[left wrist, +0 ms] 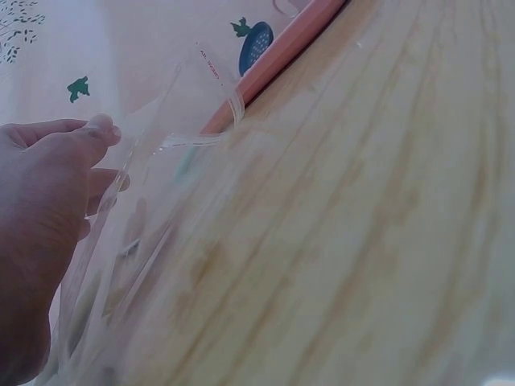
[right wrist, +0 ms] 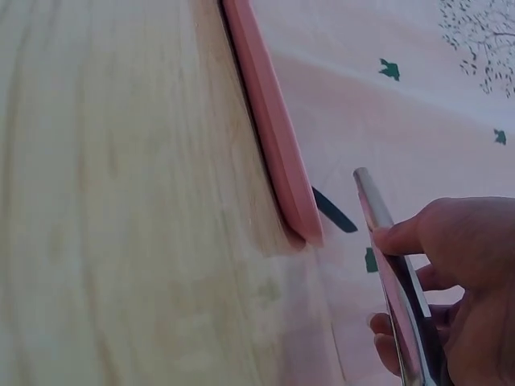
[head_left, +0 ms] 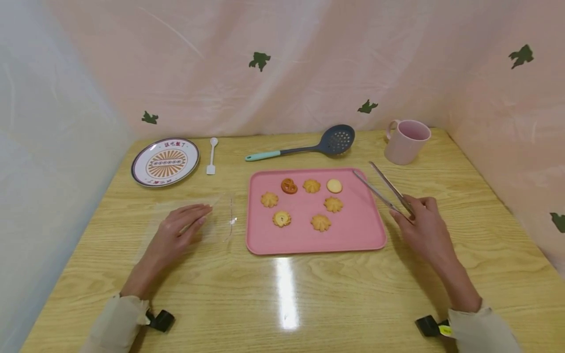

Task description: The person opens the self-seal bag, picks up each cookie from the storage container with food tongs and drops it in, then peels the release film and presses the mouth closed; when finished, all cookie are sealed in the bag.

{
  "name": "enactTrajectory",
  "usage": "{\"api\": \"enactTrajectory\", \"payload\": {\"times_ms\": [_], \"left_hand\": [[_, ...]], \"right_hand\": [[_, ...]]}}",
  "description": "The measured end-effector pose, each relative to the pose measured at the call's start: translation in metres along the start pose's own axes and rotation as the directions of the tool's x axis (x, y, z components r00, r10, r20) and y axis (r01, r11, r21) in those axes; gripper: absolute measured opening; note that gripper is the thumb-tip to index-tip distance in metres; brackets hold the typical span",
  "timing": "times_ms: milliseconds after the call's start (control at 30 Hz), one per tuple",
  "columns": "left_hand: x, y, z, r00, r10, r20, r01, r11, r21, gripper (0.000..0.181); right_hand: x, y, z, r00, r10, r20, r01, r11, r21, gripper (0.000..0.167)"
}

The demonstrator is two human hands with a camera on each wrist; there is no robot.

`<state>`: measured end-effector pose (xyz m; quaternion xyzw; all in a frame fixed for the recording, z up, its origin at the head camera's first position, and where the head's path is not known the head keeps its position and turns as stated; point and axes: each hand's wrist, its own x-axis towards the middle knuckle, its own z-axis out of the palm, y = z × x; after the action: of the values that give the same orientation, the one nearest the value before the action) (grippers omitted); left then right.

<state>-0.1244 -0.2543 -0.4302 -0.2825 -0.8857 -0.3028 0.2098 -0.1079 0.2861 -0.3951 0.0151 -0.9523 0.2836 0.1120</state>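
A clear plastic bag [head_left: 216, 228] lies left of the pink tray [head_left: 291, 242], its mouth facing the tray. My left hand [head_left: 183, 228] pinches its upper film; the left wrist view shows the thumb and fingers [left wrist: 100, 133] at the bag's edge [left wrist: 193, 138]. My right hand [head_left: 423, 228] grips metal tongs [head_left: 390, 189], their arms spread and tips above the tray's upper right corner, with nothing between them. In the right wrist view the thumb presses along the tongs [right wrist: 402, 297]. On the tray lie a pretzel [head_left: 289, 186], a round biscuit [head_left: 334, 186] and several flower-shaped cookies [head_left: 321, 223].
At the back left stand a patterned plate [head_left: 165, 163] and a small white spoon [head_left: 212, 157]. A dark slotted ladle [head_left: 337, 140] with a mint handle lies behind the tray, and a pink mug [head_left: 403, 147] stands at the back right. A pink curtain [head_left: 304, 88] hangs behind the table.
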Motion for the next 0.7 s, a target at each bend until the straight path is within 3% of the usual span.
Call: {"api": "enactTrajectory", "payload": {"times_ms": [233,467,700], "left_hand": [[-0.001,-0.001,0.0,0.999,-0.034,0.022,0.034,0.999,0.008,0.035],[-0.001,-0.001,0.001,0.999,-0.031,0.024,0.031,0.999,0.009,0.036],[-0.001,-0.002,0.001,0.999,-0.031,0.023,0.031,0.999,0.009,0.036]], "right_hand": [[0.006,-0.017,0.009,0.998,-0.069,0.01,0.069,0.997,0.017,0.048],[0.01,-0.033,0.018,0.989,-0.135,0.066,0.135,0.991,0.009,0.048],[0.013,-0.051,0.028,0.979,-0.13,0.155,0.126,0.991,0.04,0.05]]}}
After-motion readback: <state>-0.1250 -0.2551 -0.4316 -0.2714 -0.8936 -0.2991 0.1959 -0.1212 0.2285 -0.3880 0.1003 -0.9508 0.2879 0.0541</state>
